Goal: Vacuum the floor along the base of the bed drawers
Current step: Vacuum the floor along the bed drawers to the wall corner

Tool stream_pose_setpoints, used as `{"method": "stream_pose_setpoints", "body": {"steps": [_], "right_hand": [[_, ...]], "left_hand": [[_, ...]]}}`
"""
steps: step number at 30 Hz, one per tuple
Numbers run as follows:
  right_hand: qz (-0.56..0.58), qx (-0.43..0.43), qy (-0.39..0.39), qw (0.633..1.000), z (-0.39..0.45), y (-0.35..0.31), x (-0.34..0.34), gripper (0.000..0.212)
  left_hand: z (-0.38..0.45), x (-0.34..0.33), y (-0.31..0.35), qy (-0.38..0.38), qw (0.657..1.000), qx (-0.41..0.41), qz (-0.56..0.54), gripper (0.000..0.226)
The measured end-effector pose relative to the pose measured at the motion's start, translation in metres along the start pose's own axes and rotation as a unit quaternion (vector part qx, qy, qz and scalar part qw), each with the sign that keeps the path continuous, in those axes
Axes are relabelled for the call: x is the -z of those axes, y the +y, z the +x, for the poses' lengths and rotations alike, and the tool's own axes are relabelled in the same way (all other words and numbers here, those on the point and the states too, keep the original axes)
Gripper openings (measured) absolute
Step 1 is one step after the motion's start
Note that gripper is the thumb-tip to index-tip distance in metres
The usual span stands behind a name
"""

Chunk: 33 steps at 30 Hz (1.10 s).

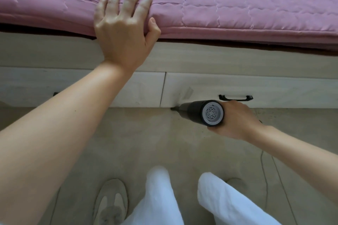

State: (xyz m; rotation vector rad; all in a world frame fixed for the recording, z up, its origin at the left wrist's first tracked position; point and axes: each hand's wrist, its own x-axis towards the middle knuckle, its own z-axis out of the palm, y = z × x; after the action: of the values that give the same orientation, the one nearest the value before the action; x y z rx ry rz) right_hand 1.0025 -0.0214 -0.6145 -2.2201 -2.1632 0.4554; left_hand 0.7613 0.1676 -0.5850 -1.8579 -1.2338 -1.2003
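From the head view, looking down past the person's own knees, the left hand (124, 29) lies flat on the pink quilt (237, 5) at the bed's edge, fingers spread and the thumb hooked over the hem. It looks like a brace: bent this far forward, the person needs something to lean on while reaching low.

The right hand (236, 120) is wrapped around the rear of a handheld vacuum (203, 112), its grey vented end cap facing the camera. The body tilts down and to the left so the narrow nozzle meets the floor (146, 142) just where it joins the bed drawers (237, 86), right below the seam between two drawer fronts. That angle seems chosen to push the tip into the crack where dust gathers. A black drawer handle (236, 97) sits just above the knuckles, and a scrap of tape (187, 93) clings to the drawer face near the nozzle.

A thin cord (263, 170) trails behind the right wrist across the floor, and a beige slipper (111, 202) shows beside white trouser legs (228, 201).
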Motion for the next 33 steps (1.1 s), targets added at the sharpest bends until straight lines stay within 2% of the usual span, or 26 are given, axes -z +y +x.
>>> {"method": "stream_pose_setpoints", "body": {"steps": [8, 25, 30, 33], "right_hand": [[0.000, 0.002, -0.032, 0.999, -0.002, 0.017, 0.012, 0.021], [0.021, 0.040, -0.049, 0.998, -0.005, 0.027, 0.014, 0.032], [0.030, 0.034, -0.085, 0.995, -0.010, 0.033, 0.019, 0.030], [0.027, 0.046, -0.076, 0.996, -0.010, 0.033, 0.019, 0.030]], "left_hand": [[0.003, 0.001, 0.006, -0.009, 1.000, 0.008, 0.002, 0.039], [0.008, -0.005, 0.055, -0.031, 0.999, 0.021, 0.028, 0.044], [0.008, 0.000, 0.054, -0.074, 0.996, 0.039, 0.017, 0.046], [0.013, 0.006, 0.055, -0.152, 0.988, 0.036, 0.012, 0.052]]}}
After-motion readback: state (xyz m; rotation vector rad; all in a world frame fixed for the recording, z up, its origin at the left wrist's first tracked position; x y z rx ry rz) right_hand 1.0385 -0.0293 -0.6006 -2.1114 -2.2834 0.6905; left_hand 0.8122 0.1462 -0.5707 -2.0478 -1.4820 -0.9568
